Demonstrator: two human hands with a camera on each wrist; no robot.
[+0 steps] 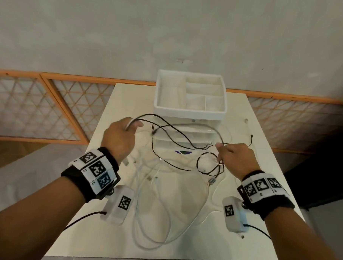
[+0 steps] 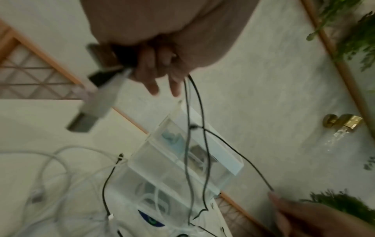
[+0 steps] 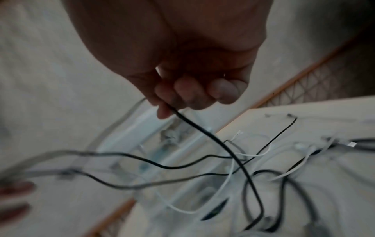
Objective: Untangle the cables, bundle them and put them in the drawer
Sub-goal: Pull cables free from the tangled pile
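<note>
Cables, black (image 1: 178, 131) and white (image 1: 157, 211), sprawl tangled over the white table (image 1: 266, 193) before the drawer organizer (image 1: 190, 95) in the head view. From the left wrist, the left hand (image 2: 160, 52) curls its fingers around black strands. From the right wrist, the right hand (image 3: 182, 64) pinches one black cable.

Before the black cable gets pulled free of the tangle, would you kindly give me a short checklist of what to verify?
1. Left hand grips the black cable: ok.
2. Right hand pinches a black strand: ok.
3. Black cable free of the white cables: not ok, they cross on the table.
4. Drawer open to take a bundle: cannot tell.
5. Any cable bundled: not ok, all lie loose.
</note>
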